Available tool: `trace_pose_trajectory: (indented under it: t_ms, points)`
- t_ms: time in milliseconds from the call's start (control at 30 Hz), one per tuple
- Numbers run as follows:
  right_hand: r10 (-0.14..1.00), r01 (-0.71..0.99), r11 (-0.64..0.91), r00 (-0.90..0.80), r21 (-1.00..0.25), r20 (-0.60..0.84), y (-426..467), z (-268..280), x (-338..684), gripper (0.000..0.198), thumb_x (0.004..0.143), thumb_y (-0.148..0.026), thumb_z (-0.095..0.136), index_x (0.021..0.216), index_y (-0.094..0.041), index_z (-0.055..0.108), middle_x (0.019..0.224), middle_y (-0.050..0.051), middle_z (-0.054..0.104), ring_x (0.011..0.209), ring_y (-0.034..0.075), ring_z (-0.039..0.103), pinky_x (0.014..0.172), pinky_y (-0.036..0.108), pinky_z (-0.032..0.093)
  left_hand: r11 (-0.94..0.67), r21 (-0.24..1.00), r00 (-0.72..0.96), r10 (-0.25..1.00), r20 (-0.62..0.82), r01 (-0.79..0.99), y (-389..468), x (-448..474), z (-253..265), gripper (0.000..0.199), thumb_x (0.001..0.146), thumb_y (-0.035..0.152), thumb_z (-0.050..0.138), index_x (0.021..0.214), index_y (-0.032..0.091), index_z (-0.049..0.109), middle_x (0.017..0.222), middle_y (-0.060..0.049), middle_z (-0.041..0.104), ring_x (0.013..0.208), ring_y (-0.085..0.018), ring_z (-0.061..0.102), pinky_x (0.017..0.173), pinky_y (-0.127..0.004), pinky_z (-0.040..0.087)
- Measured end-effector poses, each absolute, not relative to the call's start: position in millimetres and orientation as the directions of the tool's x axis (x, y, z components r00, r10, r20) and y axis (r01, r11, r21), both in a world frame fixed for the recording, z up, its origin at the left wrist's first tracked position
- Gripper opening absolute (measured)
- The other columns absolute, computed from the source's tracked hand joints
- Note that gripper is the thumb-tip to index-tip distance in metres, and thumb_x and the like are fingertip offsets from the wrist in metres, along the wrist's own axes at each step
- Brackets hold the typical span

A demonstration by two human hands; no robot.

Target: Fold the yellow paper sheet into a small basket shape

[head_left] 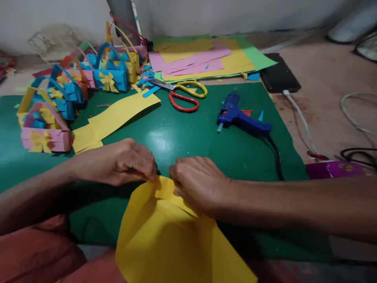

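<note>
Pinching from both sides, I see in the head view my left hand (123, 163) and right hand (197, 182) each clenched on the top edge of a yellow paper sheet (171, 239), which curls up off the near edge of the green mat (182, 137) toward my lap. The sheet looks smooth and thin, with a folded flap between my fingertips. Off to the left, a cluster of small paper baskets (73, 90) in pink, blue and yellow stands on the bench, each with an arched handle and a bow; what sits inside them I cannot tell. A long yellow strip (114, 116) lies flat beside them. Farther back, scissors (182, 94) with yellow and red handles rest near a blue glue gun (241, 118), and loose coloured sheets (206, 57) are stacked behind.
</note>
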State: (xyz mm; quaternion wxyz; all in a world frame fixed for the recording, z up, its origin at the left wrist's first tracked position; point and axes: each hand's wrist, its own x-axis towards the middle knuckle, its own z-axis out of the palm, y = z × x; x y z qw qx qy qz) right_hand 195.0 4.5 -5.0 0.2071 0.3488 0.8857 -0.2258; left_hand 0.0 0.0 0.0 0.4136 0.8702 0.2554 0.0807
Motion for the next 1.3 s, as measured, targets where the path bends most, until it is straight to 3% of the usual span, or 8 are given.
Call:
trace_pose_trajectory:
  t_ms: [200, 300, 433, 567, 767, 933, 1167, 1300]
  points:
    - [0.527, 0.768, 0.486, -0.638, -0.417, -0.561, 11, 2, 199, 0.003, 0.069, -0.015, 0.06, 0.069, -0.018, 0.06, 0.064, 0.0, 0.062, 0.062, 0.011, 0.053, 0.048, 0.025, 0.023, -0.493, 0.785, 0.845, 0.53, -0.071, 0.375, -2, -1, 6, 0.023, 0.09, 0.017, 0.047, 0.086, 0.016, 0.069, 0.083, -0.008, 0.069, 0.079, -0.01, 0.063, 0.071, -0.019, 0.045]
    - [0.537, 0.75, 0.445, -0.661, -0.49, -0.524, 21, 5, 201, 0.003, 0.07, -0.015, 0.058, 0.069, -0.018, 0.058, 0.061, -0.002, 0.059, 0.058, 0.009, 0.049, 0.049, 0.023, 0.025, -0.459, 0.793, 0.771, 0.636, -0.02, 0.4, 2, -3, 5, 0.016, 0.087, 0.019, 0.053, 0.092, 0.016, 0.067, 0.089, -0.007, 0.07, 0.083, -0.011, 0.063, 0.074, -0.018, 0.047]
    - [0.552, 0.697, 0.628, -0.713, -0.347, -0.433, 40, 15, 199, 0.008, 0.069, -0.015, 0.056, 0.071, -0.018, 0.063, 0.066, 0.001, 0.061, 0.063, 0.012, 0.05, 0.051, 0.025, 0.024, -0.209, 0.844, 0.533, 0.84, -0.105, 0.495, 18, -2, -1, 0.027, 0.088, 0.034, 0.053, 0.101, 0.014, 0.066, 0.092, -0.006, 0.07, 0.082, -0.014, 0.065, 0.07, -0.021, 0.051]
    - [0.534, 0.671, 0.708, -0.712, -0.22, -0.456, 58, 26, 192, 0.018, 0.066, -0.011, 0.055, 0.075, -0.018, 0.068, 0.07, 0.004, 0.065, 0.064, 0.015, 0.053, 0.051, 0.025, 0.024, -0.031, 0.859, 0.571, 0.759, -0.311, 0.51, 36, 9, -5, 0.038, 0.086, 0.045, 0.049, 0.094, 0.014, 0.069, 0.087, -0.005, 0.07, 0.079, -0.015, 0.063, 0.067, -0.023, 0.051]
    - [0.506, 0.652, 0.71, -0.735, -0.266, -0.451, 70, 22, 189, 0.021, 0.063, -0.008, 0.054, 0.073, -0.017, 0.07, 0.062, 0.001, 0.064, 0.055, 0.012, 0.051, 0.049, 0.024, 0.024, -0.17, 0.799, 0.717, 0.574, -0.395, 0.576, 51, 23, -15, 0.037, 0.081, 0.042, 0.049, 0.068, 0.01, 0.062, 0.062, 0.001, 0.052, 0.055, -0.008, 0.04, 0.052, -0.018, 0.034]
    - [0.476, 0.647, 0.619, -0.76, -0.445, -0.442, 77, 14, 196, 0.01, 0.064, -0.012, 0.06, 0.069, -0.016, 0.068, 0.059, -0.002, 0.062, 0.056, 0.01, 0.053, 0.048, 0.021, 0.028, -0.144, 0.793, 0.707, 0.565, -0.426, 0.592, 51, 28, -19, 0.029, 0.078, 0.034, 0.047, 0.061, 0.011, 0.055, 0.057, 0.002, 0.04, 0.052, -0.007, 0.03, 0.046, -0.017, 0.026]
    - [0.451, 0.767, 0.477, -0.632, -0.429, -0.63, 87, 10, 208, 0.022, 0.075, -0.033, 0.056, 0.07, -0.014, 0.067, 0.063, 0.001, 0.06, 0.054, 0.01, 0.049, 0.045, 0.022, 0.03, -0.161, 0.767, 0.673, 0.611, -0.416, 0.621, 48, 33, -17, 0.022, 0.077, 0.023, 0.043, 0.057, 0.014, 0.047, 0.054, 0.004, 0.031, 0.048, -0.006, 0.023, 0.042, -0.018, 0.02]
    - [0.447, 0.79, 0.464, -0.6, -0.401, -0.663, 87, 9, 215, 0.022, 0.075, -0.03, 0.054, 0.065, -0.014, 0.065, 0.059, 0.0, 0.055, 0.05, 0.008, 0.043, 0.045, 0.022, 0.028, -0.162, 0.752, 0.662, 0.612, -0.432, 0.64, 50, 33, -16, 0.021, 0.077, 0.021, 0.041, 0.06, 0.013, 0.051, 0.055, 0.003, 0.035, 0.049, -0.006, 0.027, 0.044, -0.019, 0.023]
